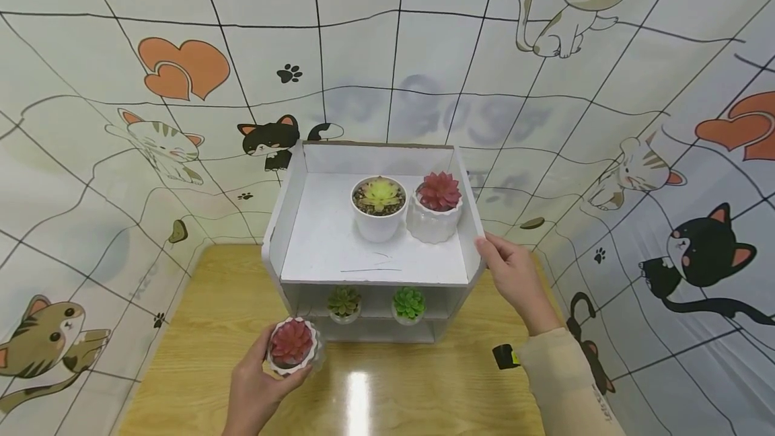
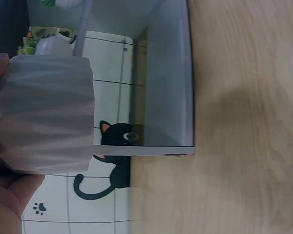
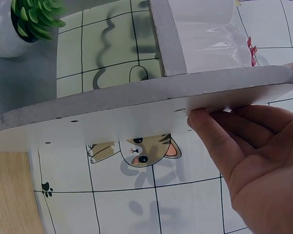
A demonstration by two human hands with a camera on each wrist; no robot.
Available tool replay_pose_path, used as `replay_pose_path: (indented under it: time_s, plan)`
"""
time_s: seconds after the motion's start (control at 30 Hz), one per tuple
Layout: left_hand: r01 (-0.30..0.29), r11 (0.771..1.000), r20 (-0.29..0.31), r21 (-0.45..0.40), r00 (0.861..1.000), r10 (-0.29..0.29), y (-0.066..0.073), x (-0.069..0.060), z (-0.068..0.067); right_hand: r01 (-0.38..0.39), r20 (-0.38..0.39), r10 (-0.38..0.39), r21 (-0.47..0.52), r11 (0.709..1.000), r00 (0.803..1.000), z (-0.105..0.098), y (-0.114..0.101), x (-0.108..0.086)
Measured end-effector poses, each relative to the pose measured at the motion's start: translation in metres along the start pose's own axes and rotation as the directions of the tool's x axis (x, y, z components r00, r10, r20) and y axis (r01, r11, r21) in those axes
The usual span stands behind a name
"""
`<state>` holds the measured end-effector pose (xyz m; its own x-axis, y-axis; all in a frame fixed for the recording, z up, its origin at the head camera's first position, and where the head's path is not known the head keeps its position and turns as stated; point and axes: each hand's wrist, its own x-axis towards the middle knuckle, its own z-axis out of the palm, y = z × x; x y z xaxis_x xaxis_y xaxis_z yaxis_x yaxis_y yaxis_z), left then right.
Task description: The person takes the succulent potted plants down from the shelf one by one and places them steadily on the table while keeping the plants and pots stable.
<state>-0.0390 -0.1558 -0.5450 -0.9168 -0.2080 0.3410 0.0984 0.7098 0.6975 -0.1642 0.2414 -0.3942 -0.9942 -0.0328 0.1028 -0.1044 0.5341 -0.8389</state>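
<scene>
In the head view my left hand (image 1: 257, 379) grips a white scalloped pot with a red succulent (image 1: 292, 343), held in front of the shelf's lower left corner. The left wrist view shows the ribbed side of that pot (image 2: 49, 114) between thumb and fingers. My right hand (image 1: 511, 274) holds the right side panel of the white shelf (image 1: 321, 241); in the right wrist view its fingers (image 3: 205, 131) lie against the panel's outer face, with the thumb at the edge. On the top shelf stand a yellow-green succulent (image 1: 378, 197) and another red succulent (image 1: 438, 192), both in white pots.
On the lower level sit two small potted succulents, a dull green one (image 1: 344, 303) and a bright green one (image 1: 408, 305). A small black object (image 1: 505, 356) lies on the wooden table (image 1: 412, 389) at right. Cat-patterned cloth (image 1: 363, 52) surrounds the table at back and sides.
</scene>
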Motion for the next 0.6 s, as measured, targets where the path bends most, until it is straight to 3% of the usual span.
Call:
replay_pose_path:
  time_s: [0.2, 0.6]
  plan:
    - [0.007, 1.0, -0.003, -0.01, 1.0, -0.007, -0.012, -0.005, 0.01, 0.012, -0.002, -0.012, -0.005, 1.0, 1.0, 0.0, -0.001, 0.0]
    - [-0.062, 0.996, -0.033, -0.057, 0.998, 0.06, -0.025, -0.012, 0.028, 0.004, 0.001, -0.004, -0.012, 1.0, 1.0, 0.0, 0.001, 0.001]
